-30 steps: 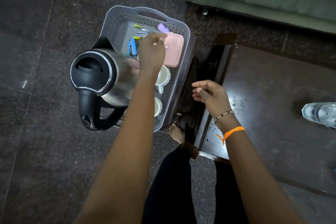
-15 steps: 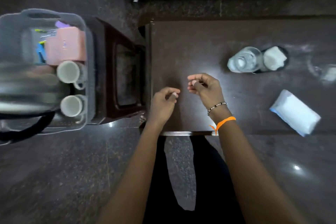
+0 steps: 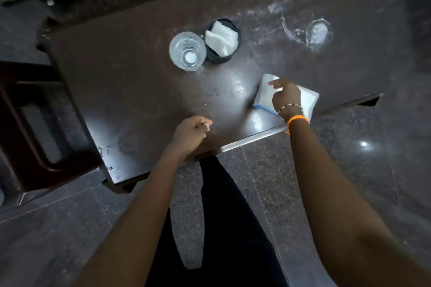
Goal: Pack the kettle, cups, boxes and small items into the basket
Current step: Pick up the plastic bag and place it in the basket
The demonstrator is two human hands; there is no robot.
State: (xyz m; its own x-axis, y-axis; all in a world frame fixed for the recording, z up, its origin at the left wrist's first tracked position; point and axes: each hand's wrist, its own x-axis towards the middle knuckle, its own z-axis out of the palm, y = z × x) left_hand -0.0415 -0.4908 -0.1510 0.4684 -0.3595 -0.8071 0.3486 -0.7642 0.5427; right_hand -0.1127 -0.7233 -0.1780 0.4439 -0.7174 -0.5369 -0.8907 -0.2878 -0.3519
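Right hand: my right hand (image 3: 286, 95) lay on one white packet (image 3: 307, 100) near the table's front edge, fingers (image 3: 276, 83) bent down over its far end; whether they pinched it or only pressed on it, I could not tell through the blur.
Left hand: my left hand (image 3: 191, 134) hung over the dark table (image 3: 121, 81), fingers curled loosely inward and holding nothing that I could see.
Packet: one, with a thin blue strip along the side nearest my left hand, lying flat under my right fingers, touching them.
Glass: one clear glass (image 3: 187, 54), upright, well beyond my right fingertips and off toward the left-hand side.
Black cup: one black cup (image 3: 222, 41) stuffed with white tissue, touching or just beside the glass, on the side farther from my left hand.
Clear round item: one (image 3: 319, 34), blurred, well beyond my right fingers toward the table's far right corner.
Wristbands: two on my right wrist, one beaded (image 3: 290, 107), one orange (image 3: 298, 120).
Basket: not in view at this moment.
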